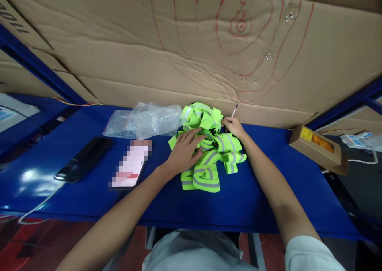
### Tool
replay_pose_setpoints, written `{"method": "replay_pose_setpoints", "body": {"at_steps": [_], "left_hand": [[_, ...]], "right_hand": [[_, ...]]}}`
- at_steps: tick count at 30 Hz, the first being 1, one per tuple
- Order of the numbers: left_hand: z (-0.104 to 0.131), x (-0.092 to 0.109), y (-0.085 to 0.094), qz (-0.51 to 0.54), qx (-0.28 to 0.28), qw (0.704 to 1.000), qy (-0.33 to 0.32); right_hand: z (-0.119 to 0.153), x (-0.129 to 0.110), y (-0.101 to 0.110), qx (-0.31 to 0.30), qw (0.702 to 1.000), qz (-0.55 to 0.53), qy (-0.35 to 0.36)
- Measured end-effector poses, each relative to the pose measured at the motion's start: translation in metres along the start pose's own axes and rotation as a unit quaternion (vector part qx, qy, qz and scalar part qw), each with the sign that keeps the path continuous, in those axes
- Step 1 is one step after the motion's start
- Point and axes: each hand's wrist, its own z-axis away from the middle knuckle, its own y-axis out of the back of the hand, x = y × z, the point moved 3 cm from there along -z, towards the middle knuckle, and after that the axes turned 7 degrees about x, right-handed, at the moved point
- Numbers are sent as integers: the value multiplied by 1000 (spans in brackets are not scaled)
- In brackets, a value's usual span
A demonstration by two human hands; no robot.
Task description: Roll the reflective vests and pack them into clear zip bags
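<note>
Snags = main risk: loops of hi-vis bands (205, 159) lie crossed under LH (183, 151), so a quick pull w/ RH (234, 126) could tighten the tangle or drag extra loops along. Clear bags (158, 119), beyond LH & to its left, touch or nearly touch the heap (can't tell which); a sideways sweep might shift them too. Lit phone (133, 163), left of LH, could get bumped by the L forearm.

LH: palm down, fingers part-spread, thumb apart, resting on the heap w/ no clear grip. RH: fingers curled in at the heap's far R edge; pinch or just touch, can't tell, tips partly hidden. Bands sit under LH, spilling nearer the body & across toward RH.
</note>
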Motion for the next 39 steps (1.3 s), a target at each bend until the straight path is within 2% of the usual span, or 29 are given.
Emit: {"method": "replay_pose_setpoints", "body": {"at_steps": [21,39], "left_hand": [[-2,3,-5,-6,-10,1000,11],[-1,4,-4,-1,-13,1000,14]], "right_hand": [[-26,-3,-5,42,997,-56,-22],[-26,-6,-8,41,995,-93,-20]]}}
